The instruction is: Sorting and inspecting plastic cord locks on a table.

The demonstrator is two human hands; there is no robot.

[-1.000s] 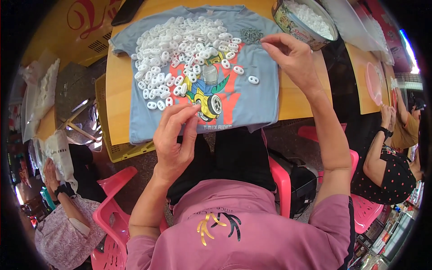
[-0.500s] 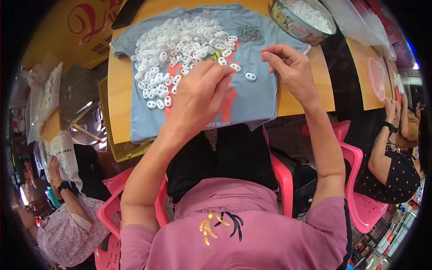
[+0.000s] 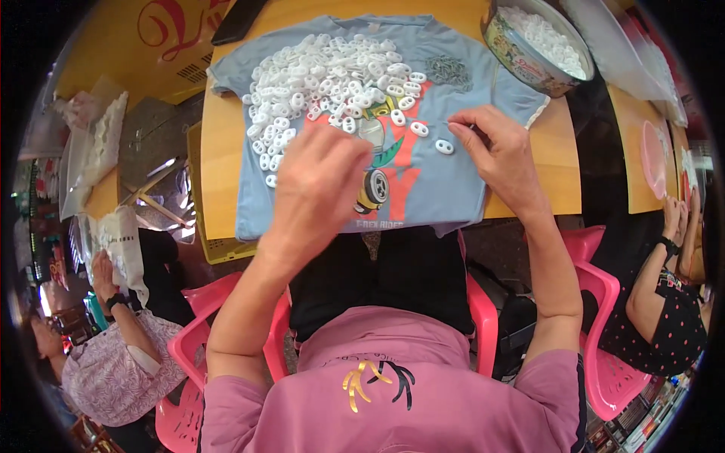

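A light blue T-shirt (image 3: 430, 189) with a cartoon print lies flat on the yellow table (image 3: 219, 189). A heap of small white oval ring pieces (image 3: 325, 75) covers its upper part. My left hand (image 3: 321, 181) reaches over the near edge of the heap, palm down, its fingertips hidden among the pieces. My right hand (image 3: 502, 155) rests on the shirt to the right, fingertips drawn together beside a loose white piece (image 3: 444, 146). I cannot see whether either hand holds a piece. A small patch of grey pieces (image 3: 449, 72) lies near the collar.
A round printed tin (image 3: 521, 57) full of white pieces stands at the table's back right. A dark phone (image 3: 238, 21) lies at the back left. Pink plastic chairs (image 3: 604, 302) surround me. Other people sit at the left (image 3: 113, 362) and at the right (image 3: 664, 302).
My left hand has moved forward from near my body onto the edge of the white heap. My right hand has slid slightly back toward me on the shirt.
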